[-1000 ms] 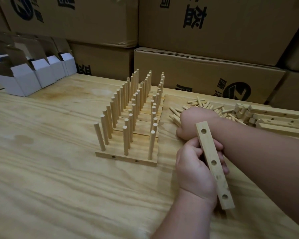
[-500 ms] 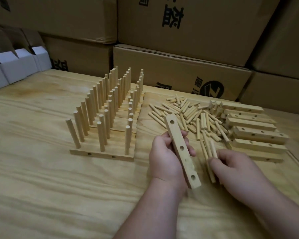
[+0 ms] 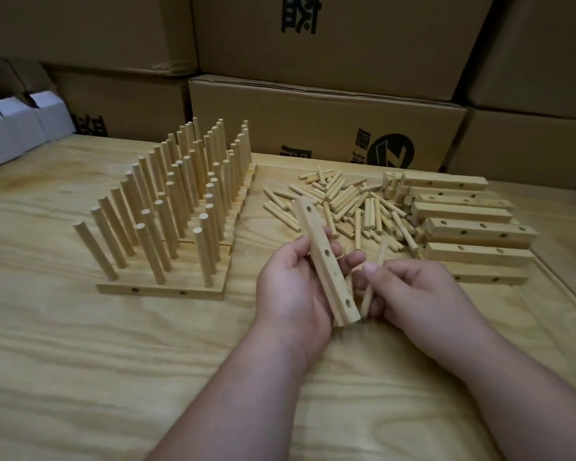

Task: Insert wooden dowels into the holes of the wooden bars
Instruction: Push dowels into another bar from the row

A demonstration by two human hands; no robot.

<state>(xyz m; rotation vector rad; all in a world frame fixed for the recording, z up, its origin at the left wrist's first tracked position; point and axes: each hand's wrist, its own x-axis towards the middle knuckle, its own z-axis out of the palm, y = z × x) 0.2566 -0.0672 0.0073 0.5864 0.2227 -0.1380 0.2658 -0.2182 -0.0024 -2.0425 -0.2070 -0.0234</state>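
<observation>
Already many finished bars (image 3: 167, 227) stand doweled — my left hand (image 3: 296, 287) grips an empty bar (image 3: 326, 264), my right hand (image 3: 416, 294) pinches a dowel (image 3: 374, 274); a stack of bars (image 3: 473, 227) waits.

We have a single view, from a camera worn on the person's head, looking forward and down onto the table (image 3: 80, 377) from close range. Both forearms enter from the bottom edge of the frame, and stacked cardboard boxes (image 3: 330, 121) fill the top.

We see pale, matt, smooth wood in the bar (image 3: 323, 261) and dowels (image 3: 353, 207), a grainy plywood worktop (image 3: 80, 361), and brown cardboard boxes (image 3: 313, 121).
</observation>
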